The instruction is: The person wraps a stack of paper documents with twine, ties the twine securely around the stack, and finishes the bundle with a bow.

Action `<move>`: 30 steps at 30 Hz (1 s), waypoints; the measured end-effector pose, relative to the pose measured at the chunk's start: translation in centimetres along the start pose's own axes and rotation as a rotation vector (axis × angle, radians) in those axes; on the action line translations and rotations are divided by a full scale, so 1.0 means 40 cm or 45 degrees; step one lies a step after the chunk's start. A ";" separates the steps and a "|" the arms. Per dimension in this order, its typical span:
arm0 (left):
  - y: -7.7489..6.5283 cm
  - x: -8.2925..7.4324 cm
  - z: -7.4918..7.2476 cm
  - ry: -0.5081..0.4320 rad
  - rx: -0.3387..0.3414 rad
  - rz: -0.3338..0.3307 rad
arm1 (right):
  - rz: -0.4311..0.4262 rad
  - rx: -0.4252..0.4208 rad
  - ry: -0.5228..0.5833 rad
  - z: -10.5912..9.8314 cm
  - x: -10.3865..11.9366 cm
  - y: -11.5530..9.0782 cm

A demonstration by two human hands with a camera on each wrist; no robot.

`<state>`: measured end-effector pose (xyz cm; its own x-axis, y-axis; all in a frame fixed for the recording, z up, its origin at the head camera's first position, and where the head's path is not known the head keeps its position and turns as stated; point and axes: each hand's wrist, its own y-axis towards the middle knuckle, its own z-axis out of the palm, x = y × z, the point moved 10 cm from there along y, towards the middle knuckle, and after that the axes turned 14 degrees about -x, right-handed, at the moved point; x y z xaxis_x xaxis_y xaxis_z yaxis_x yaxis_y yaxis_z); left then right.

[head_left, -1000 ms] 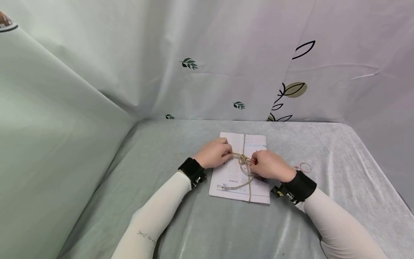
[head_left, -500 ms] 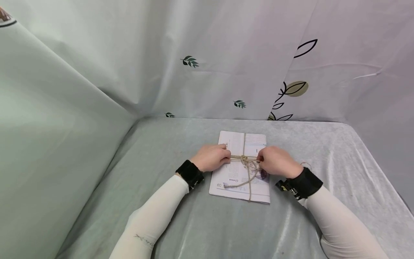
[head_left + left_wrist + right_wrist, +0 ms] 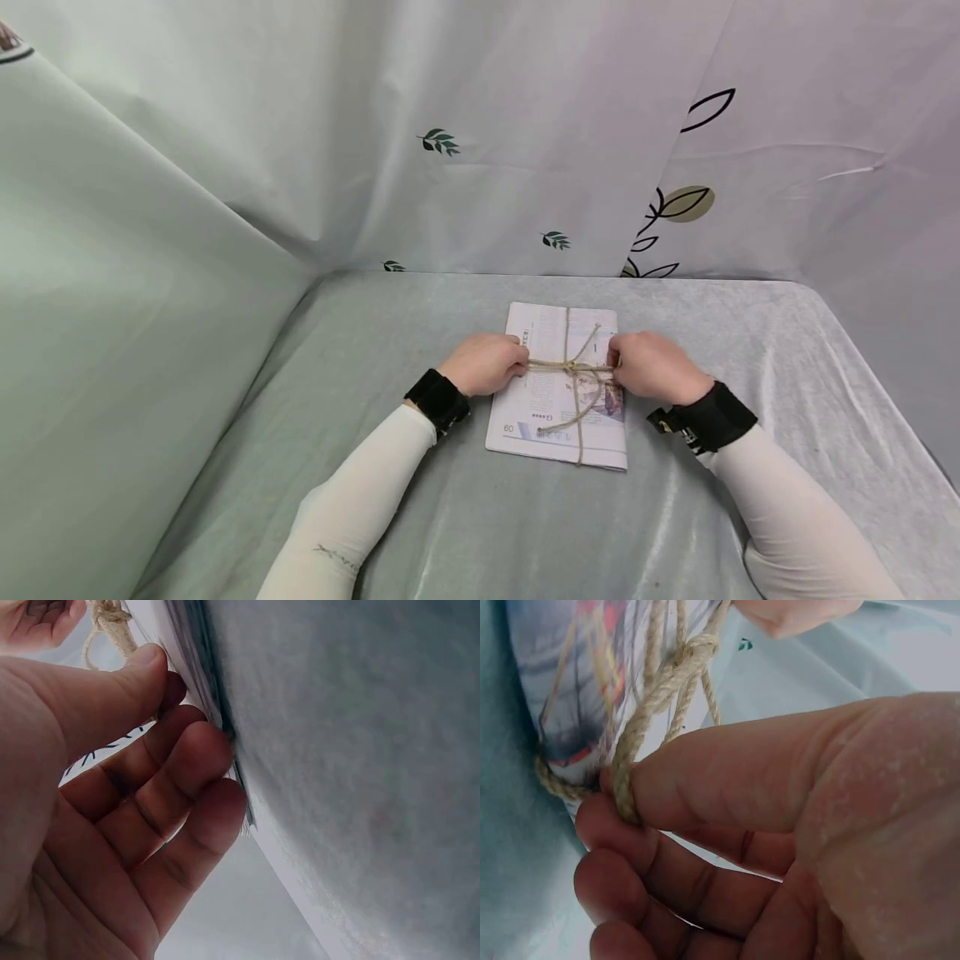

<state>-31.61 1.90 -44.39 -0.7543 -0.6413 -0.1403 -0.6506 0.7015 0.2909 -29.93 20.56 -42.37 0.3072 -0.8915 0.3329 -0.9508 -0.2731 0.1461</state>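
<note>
A folded stack of newspapers lies on the cloth, wrapped crosswise with jute twine. A knot sits where the strands cross, with one loose end toward the upper right and another curving toward the lower left. At the stack's left edge, my left hand pinches the twine between thumb and forefinger, its other fingertips against the paper edges. My right hand pinches a strand of twine at the right edge. The strand between both hands runs nearly straight.
Grey cloth covers the table beneath the stack. Pale hanging sheeting with leaf prints closes off the back, and more sheeting rises on the left.
Both hands have moved apart, the right one farther, drawing the twine straight and the knot smaller. A loose end now points toward the upper right. The pink ring has become hidden behind the right wrist.
</note>
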 end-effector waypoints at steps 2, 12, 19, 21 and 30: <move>0.000 0.002 -0.001 -0.005 0.010 -0.009 | 0.014 0.001 0.003 -0.001 -0.009 0.003; -0.004 0.031 0.002 -0.019 0.027 -0.077 | 0.137 0.013 0.397 0.002 -0.056 0.023; -0.002 0.026 0.000 -0.050 0.022 -0.081 | 0.294 0.071 1.060 0.013 -0.069 0.032; -0.002 0.025 0.003 -0.052 0.028 -0.078 | 0.291 0.161 1.213 0.025 -0.063 0.030; -0.001 0.031 0.025 -0.088 0.082 -0.080 | 0.171 0.302 0.921 0.067 -0.093 0.028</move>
<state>-32.59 1.39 -45.54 -0.7147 -0.6633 -0.2218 -0.6994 0.6805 0.2187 -32.24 22.59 -45.95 0.0604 -0.4869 0.8714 -0.9398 -0.3220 -0.1148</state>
